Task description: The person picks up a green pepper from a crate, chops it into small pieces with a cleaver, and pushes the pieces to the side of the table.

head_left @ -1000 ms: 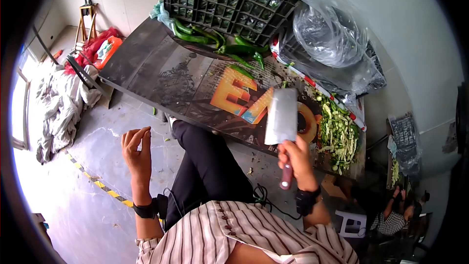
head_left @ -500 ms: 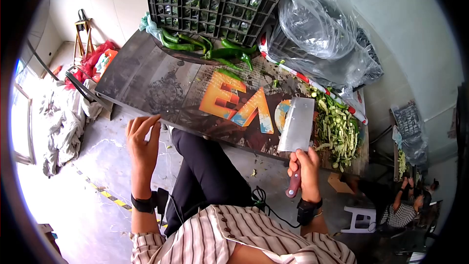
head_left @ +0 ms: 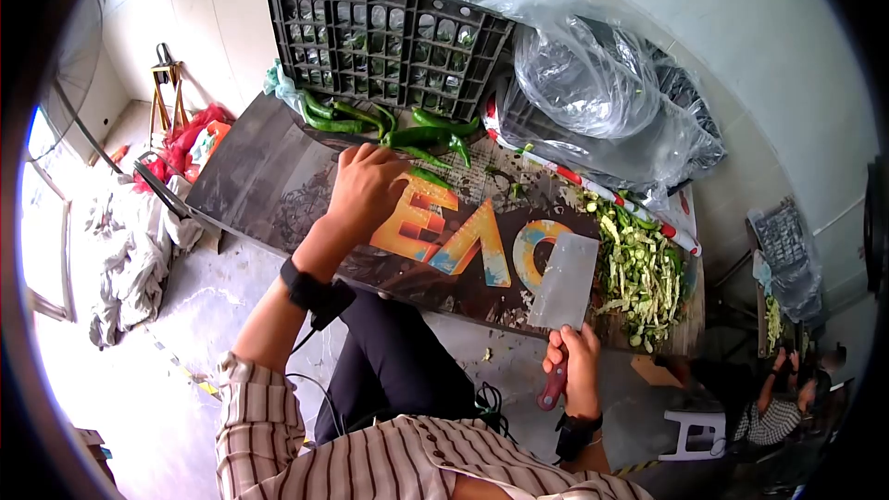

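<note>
My right hand (head_left: pixel 576 361) is wrapped around the red-brown handle of a cleaver (head_left: pixel 567 282), whose broad blade points away from me over the board's near edge. Beside the blade, on the right, lies a pile of sliced green peppers (head_left: pixel 639 282). My left hand (head_left: pixel 368 187) is over the tabletop, just short of several whole green peppers (head_left: pixel 417 136); its fingers are loosely bent and somewhat apart, with nothing visible in them. The fingertips are partly hidden from above.
A black plastic crate (head_left: pixel 384 46) stands behind the whole peppers. Clear plastic bags (head_left: pixel 593 74) cover another container at the back right, edged by a red-and-white strip (head_left: pixel 593 187). A white stool (head_left: pixel 694 435) and another person (head_left: pixel 773 412) are at the lower right.
My left hand has moved from in front of the table forward and right, over the tabletop near the whole peppers. My right hand still holds the cleaver. The view has shifted slightly.
</note>
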`<move>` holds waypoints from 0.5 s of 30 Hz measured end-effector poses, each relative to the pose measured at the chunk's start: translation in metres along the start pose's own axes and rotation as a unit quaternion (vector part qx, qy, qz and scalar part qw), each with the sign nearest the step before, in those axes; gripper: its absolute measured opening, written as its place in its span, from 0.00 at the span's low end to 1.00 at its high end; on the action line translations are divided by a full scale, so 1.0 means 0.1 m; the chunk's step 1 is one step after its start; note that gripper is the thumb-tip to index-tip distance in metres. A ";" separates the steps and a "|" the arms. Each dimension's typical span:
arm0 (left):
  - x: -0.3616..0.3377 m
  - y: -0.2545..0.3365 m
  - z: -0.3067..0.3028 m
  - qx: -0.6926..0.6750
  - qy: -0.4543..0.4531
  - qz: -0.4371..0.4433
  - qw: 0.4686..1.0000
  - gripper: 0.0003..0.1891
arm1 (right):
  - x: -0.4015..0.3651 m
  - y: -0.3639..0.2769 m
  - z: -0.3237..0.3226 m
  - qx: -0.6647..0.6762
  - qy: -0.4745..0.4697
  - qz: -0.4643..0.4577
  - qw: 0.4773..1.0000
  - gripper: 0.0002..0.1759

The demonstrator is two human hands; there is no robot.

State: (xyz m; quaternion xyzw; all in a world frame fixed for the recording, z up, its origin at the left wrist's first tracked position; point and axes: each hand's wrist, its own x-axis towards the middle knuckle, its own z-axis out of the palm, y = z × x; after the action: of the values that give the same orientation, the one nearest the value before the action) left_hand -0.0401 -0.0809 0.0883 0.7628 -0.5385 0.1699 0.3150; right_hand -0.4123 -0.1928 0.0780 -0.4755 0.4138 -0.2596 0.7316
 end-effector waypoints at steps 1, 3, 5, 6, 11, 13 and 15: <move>0.09 -0.03 0.07 0.027 -0.005 -0.001 1.000 0.10 | 0.00 0.02 -0.02 0.001 -0.003 -0.003 1.000 0.06; 0.26 -0.12 0.21 0.057 -0.008 -0.004 0.998 0.11 | 0.01 0.03 -0.04 0.003 -0.005 -0.010 1.000 0.06; 0.42 -0.18 0.33 0.082 -0.003 -0.006 0.997 0.10 | 0.01 0.05 -0.07 0.000 -0.003 -0.003 1.000 0.07; 0.49 -0.20 0.37 0.107 0.001 -0.010 0.994 0.10 | 0.01 0.05 -0.07 -0.001 -0.002 0.001 1.000 0.07; 0.68 -0.34 0.60 0.155 -0.047 -0.038 0.986 0.06 | -0.01 0.03 -0.03 -0.003 0.002 -0.001 1.000 0.06; 0.74 -0.33 0.61 0.182 -0.094 -0.063 0.977 0.10 | -0.01 0.03 -0.02 -0.001 0.002 -0.001 1.000 0.06; 0.77 -0.37 0.64 0.209 -0.141 -0.087 0.964 0.15 | -0.02 0.02 -0.01 0.007 0.002 0.006 1.000 0.06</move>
State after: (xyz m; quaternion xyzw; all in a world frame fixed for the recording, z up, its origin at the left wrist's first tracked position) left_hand 0.0175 -0.1703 0.0760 0.8717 -0.4619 0.1409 0.0830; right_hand -0.4145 -0.1911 0.0770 -0.4676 0.4165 -0.2594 0.7353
